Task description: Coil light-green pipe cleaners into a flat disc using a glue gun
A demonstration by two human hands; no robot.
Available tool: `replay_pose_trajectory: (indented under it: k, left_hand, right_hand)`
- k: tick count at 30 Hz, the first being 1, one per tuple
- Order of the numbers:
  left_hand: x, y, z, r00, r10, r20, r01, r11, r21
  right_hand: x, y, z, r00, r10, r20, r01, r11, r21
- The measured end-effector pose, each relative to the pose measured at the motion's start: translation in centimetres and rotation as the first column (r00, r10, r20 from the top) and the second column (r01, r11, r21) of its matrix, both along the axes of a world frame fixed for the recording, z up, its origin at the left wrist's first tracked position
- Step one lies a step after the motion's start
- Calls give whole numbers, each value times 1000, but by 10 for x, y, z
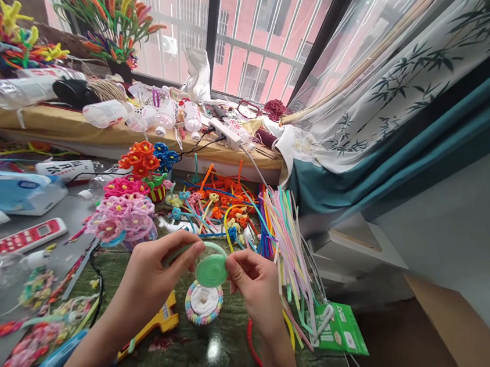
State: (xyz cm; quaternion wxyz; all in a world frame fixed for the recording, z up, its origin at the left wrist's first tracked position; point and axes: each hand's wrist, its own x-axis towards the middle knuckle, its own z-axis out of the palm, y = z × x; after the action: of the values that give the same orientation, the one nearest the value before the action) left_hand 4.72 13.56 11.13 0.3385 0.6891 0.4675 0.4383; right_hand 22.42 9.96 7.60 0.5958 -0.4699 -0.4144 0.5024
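Note:
A light green pipe cleaner coil (212, 271), wound into a flat disc, is held up in front of me, and a loose length of it arcs over its top. My left hand (155, 267) pinches the loose length between thumb and finger. At the disc's right edge, the thumb and fingers of my right hand (256, 281) are closed on it. Just below, a small round holder (204, 303) ringed with pastel beads or bobbles stands on the dark green tabletop (209, 361), with white stuffing inside. A yellow tool (166, 315), perhaps a glue gun, lies partly behind my left forearm.
Pink flower bunches (123, 217) stand at left-centre. Bundled pastel pipe cleaners (286, 234) lie to the right, near a green packet (343, 328). Orange pieces (218, 192) are heaped behind. Plastic bottles (106, 113) and a power strip (226, 133) line the windowsill.

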Motion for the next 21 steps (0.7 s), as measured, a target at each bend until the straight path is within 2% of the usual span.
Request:
replay_pose_trajectory:
  k: [5,12,15,21]
  left_hand:
    - [10,-7,0,992,81,95,-79,997,-23]
    - [23,-22,-4,951,145,275,-100,980,-172]
    - [25,-24,-5,935,175,308,-134,980,-151]
    - [29,-17,-10,925,136,355,-118,990,-72]
  right_hand:
    - [-5,-5,-4,999,-38,5,38,999,31]
    - [-19,-8,-3,973,-217,-81,222,974,45]
    - [-22,-10,-1,967,-245,-65,248,968,42]
    - [-21,-14,-2,963,-266,-40,268,962,50]
